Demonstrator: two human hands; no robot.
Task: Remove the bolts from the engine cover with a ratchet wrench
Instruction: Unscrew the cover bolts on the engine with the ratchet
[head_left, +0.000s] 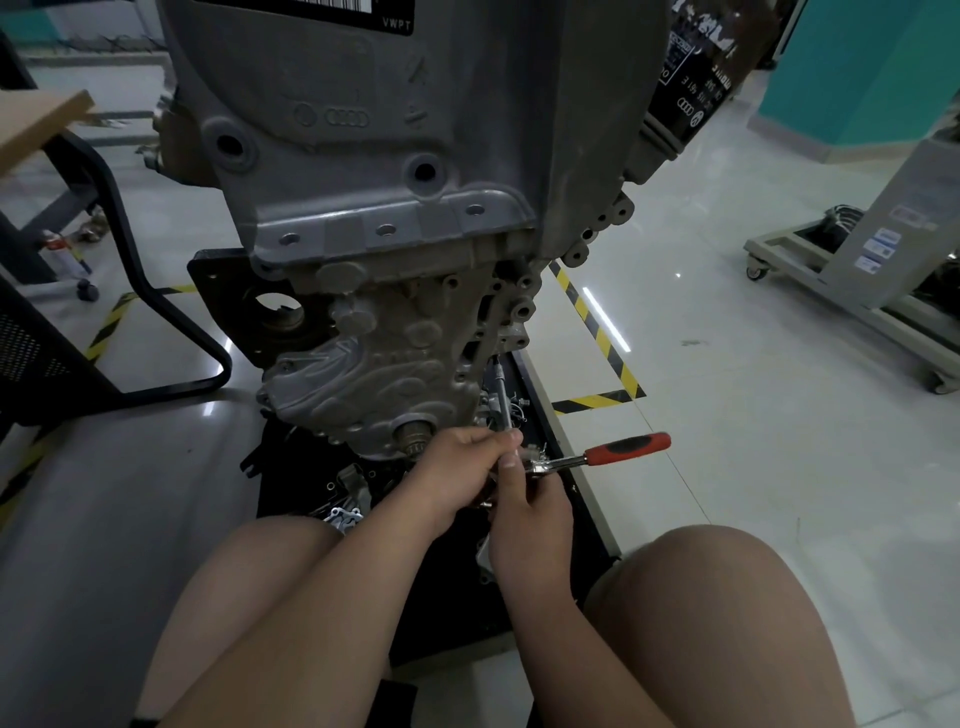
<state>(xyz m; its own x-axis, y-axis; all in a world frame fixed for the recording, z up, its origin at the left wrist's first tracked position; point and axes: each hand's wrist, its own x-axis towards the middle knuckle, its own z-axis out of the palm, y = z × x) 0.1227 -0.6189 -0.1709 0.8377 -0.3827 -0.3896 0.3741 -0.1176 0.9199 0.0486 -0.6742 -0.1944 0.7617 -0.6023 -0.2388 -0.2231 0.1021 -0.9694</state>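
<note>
Head camera looks down on the engine cover (374, 374), the ribbed grey casting low on the front of the engine. The ratchet wrench (628, 446) is on it: red-and-black handle sticking out to the right, extension bar (503, 395) running up from the ratchet head to the cover's right edge. The socket end meets the casting there. The bolt is hidden under it, so how far out it sits I can't tell.

Left hand (462, 457) has its grip pinched on the lower end of the extension bar, just above the head. Right hand (524, 512) has its grip wrapped round the ratchet head from below. Neither hand is on the handle.

My read is seating the socket, or spinning a loosened bolt by finger. To do this well, hold the extension bar dead in line with the bolt, left hand as the steady guide, so the socket can't cock off. If it's tight, the right hand wants to be out on the handle for leverage. Mind the last threads, because a freed bolt could drop into the black tray (587, 519) among the loose parts (343, 517).
</note>
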